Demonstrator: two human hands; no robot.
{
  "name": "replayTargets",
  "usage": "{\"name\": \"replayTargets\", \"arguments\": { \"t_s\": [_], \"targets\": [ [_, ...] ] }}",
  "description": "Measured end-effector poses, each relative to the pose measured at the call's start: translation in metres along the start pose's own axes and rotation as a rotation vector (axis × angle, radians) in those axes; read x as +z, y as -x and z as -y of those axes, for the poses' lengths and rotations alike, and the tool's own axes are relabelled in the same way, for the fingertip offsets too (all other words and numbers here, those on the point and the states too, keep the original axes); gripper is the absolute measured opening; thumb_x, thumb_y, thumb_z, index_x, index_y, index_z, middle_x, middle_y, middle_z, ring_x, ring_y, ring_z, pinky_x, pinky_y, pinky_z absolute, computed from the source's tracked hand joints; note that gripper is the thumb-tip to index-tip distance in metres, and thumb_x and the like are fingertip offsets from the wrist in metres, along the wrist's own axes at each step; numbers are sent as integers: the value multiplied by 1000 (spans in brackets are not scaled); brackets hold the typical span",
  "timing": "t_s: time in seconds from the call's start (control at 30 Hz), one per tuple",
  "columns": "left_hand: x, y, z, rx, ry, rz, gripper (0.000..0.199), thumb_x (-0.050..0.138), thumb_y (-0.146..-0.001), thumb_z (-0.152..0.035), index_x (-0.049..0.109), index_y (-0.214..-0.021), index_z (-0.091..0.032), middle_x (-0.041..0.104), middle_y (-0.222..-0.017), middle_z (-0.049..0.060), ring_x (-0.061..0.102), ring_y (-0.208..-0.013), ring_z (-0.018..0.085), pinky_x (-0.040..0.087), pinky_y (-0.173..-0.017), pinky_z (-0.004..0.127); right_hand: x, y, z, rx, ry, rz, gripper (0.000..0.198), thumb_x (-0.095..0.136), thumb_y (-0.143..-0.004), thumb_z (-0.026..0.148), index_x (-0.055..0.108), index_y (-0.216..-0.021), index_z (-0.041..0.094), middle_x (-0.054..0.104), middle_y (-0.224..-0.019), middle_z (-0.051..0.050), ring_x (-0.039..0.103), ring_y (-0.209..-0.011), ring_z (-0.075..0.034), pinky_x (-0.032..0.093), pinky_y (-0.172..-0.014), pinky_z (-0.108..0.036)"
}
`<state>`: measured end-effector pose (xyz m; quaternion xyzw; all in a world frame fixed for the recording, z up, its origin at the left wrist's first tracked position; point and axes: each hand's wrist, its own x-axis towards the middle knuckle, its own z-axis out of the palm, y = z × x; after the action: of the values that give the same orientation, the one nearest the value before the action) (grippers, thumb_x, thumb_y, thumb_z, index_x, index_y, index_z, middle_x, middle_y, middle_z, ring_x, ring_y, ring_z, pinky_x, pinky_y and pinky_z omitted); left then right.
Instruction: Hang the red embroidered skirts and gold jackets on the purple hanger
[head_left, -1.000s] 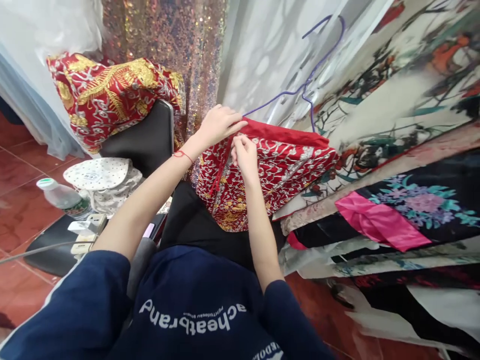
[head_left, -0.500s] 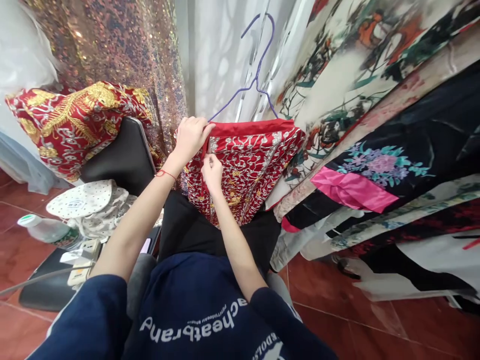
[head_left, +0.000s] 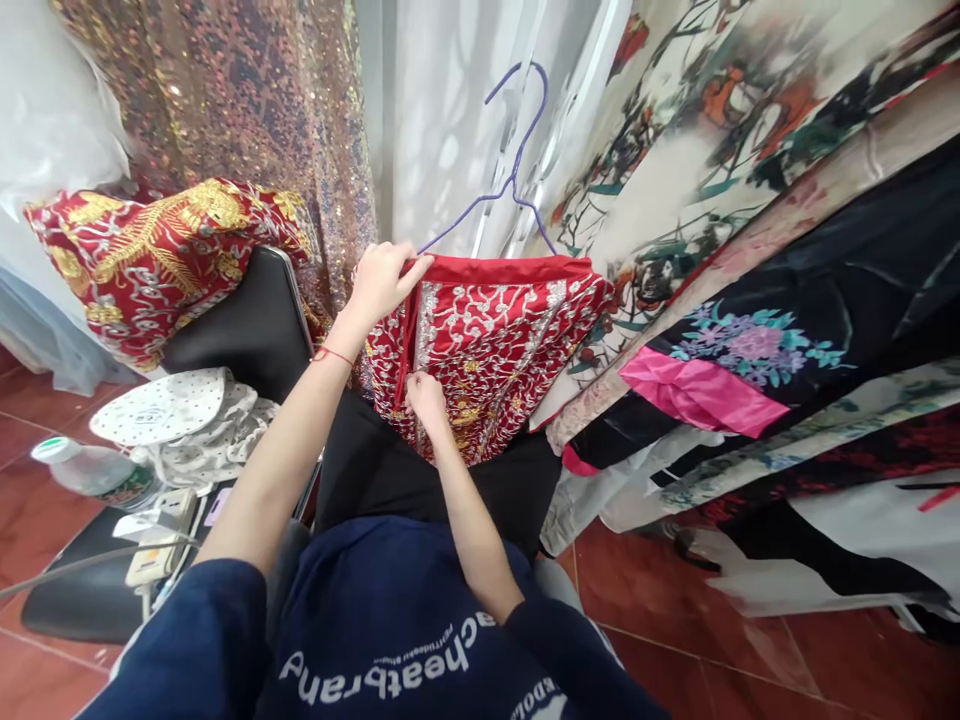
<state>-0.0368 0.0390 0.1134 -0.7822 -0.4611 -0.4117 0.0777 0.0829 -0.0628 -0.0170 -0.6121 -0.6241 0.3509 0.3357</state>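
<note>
A red skirt [head_left: 495, 340] with silver and gold embroidery and a plain red waistband hangs on a purple wire hanger [head_left: 516, 165] and drapes onto my lap. My left hand [head_left: 384, 280] is closed over the left end of the waistband, thumb on the near side. Below it, a narrow dark-red opening [head_left: 409, 340] runs down the skirt's side. At the lower part of this opening, my right hand [head_left: 426, 400] is pinched shut against the cloth. Whatever small part lies between its fingertips is hidden.
At the left, another red-and-gold embroidered garment [head_left: 180, 240] drapes over a black chair back [head_left: 240, 310]. A dotted white hat [head_left: 172, 410], a plastic bottle [head_left: 90, 470] and a power strip [head_left: 154, 550] lie nearby. Hanging clothes [head_left: 757, 340] crowd the right side.
My right hand has slid down the skirt's side opening, away from the waistband, and more of the opening shows above it. My left hand keeps its hold on the waistband.
</note>
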Motion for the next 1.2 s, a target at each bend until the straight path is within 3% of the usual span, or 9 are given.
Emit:
{"name": "replayTargets", "arguments": {
  "t_s": [0.17, 0.27, 0.33, 0.4, 0.53, 0.7, 0.97, 1.07, 1.2],
  "targets": [
    [-7, 3, 0, 18, -3, 17, 40, 44, -99, -49, 48, -71, -21, 53, -71, 4, 55, -80, 22, 47, -93, 42, -82, -15, 33, -189, 63, -283, 27, 45, -100, 40, 56, -81, 24, 67, -85, -4, 64, -83, -19, 48, -86, -33],
    [-7, 2, -1, 8, -2, 19, 36, 46, -97, -43, 43, -69, -21, 54, -71, 5, 54, -81, 23, 46, -94, 45, -155, -30, 49, -504, 348, -715, 25, 42, -99, 35, 61, -93, 21, 64, -103, -13, 61, -98, -25, 46, -93, -44],
    [-6, 1, -1, 0, 13, 7, 35, 48, -95, -40, 41, -67, -22, 53, -71, 5, 55, -83, 25, 45, -97, 47, -200, -41, 50, -577, 562, -852, 27, 45, -98, 40, 63, -99, 20, 61, -115, -17, 56, -112, -32, 42, -97, -52],
    [-4, -1, -1, -23, 29, -6, 35, 48, -94, -37, 38, -64, -22, 51, -69, 6, 55, -85, 26, 43, -100, 50, -236, -50, 42, -589, 724, -850, 29, 47, -97, 45, 62, -97, 20, 59, -118, -19, 53, -116, -35, 40, -97, -57],
    [-2, -1, -2, -74, 36, -37, 29, 52, -88, -31, 39, -64, -22, 53, -70, 6, 56, -89, 28, 40, -103, 55, -276, -60, 17, -594, 735, -552, 29, 43, -97, 45, 52, -80, 23, 58, -82, -8, 54, -91, -27, 45, -87, -45],
    [2, 3, 6, -67, 60, -123, 6, 56, -84, -23, 50, -85, -21, 62, -91, 9, 58, -102, 30, 32, -112, 59, -272, -50, 8, -600, 564, -500, 13, 49, -86, 37, 47, -79, 25, 54, -72, -1, 50, -71, -20, 42, -72, -35],
    [3, 5, 74, -185, 237, -244, 24, 52, -83, -18, 46, -106, -21, 60, -106, 13, 63, -102, 26, 50, -100, 46, -257, -66, 3, -518, 541, -599, 9, 49, -78, 27, 56, -83, 25, 54, -65, 0, 50, -65, -22, 38, -67, -34],
    [5, 26, 94, -371, 307, -270, 20, 51, -82, -19, 43, -100, -23, 58, -96, 8, 62, -90, 21, 52, -95, 40, -237, -75, -2, -529, 554, -524, 12, 45, -80, 26, 51, -69, 25, 48, -59, 1, 47, -61, -19, 35, -62, -31],
    [9, 63, 98, -505, 375, -173, 15, 43, -82, -15, 42, -95, -22, 58, -95, 6, 61, -94, 17, 50, -97, 32, -194, -76, 2, -589, 578, -418, 23, 46, -83, 28, 43, -60, 24, 43, -53, 2, 42, -55, -16, 31, -59, -29]
  ]
}}
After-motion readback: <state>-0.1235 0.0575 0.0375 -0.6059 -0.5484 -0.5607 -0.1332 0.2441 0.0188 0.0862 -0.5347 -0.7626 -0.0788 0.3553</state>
